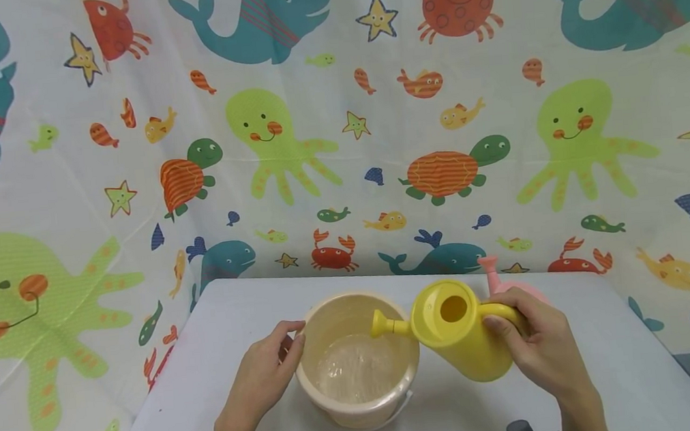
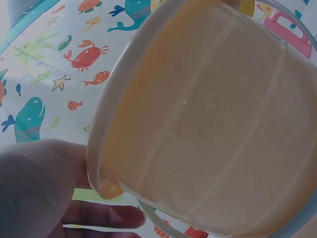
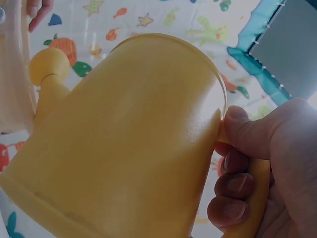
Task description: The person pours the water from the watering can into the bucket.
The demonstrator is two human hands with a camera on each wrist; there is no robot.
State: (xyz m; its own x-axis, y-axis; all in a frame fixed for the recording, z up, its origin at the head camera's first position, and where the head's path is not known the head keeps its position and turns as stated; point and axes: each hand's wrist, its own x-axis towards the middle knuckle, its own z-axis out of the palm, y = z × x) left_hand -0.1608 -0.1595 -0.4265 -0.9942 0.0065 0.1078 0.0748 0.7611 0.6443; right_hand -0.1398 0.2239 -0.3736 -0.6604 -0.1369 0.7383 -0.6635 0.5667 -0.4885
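Observation:
A cream bucket [image 1: 362, 416] stands upright on the white table, its open top facing me. My left hand [image 1: 263, 370] holds the left side of its rim; in the left wrist view the bucket's outer wall [image 2: 208, 114] fills most of the picture. My right hand [image 1: 540, 335] grips the handle of a yellow watering can [image 1: 473, 348]. The can is raised and tilted left, with its spout [image 1: 389, 324] over the right part of the bucket's opening. No stream from the spout can be made out. Bright glints show on the bucket's bottom.
Behind the yellow can stands a pink watering can [image 1: 490, 274], partly hidden. A white table [image 1: 230, 308] lies under everything, with a sea-animal patterned curtain [image 1: 328, 162] around its back and sides. The bucket's pale handle [image 1: 399, 410] hangs at its front right.

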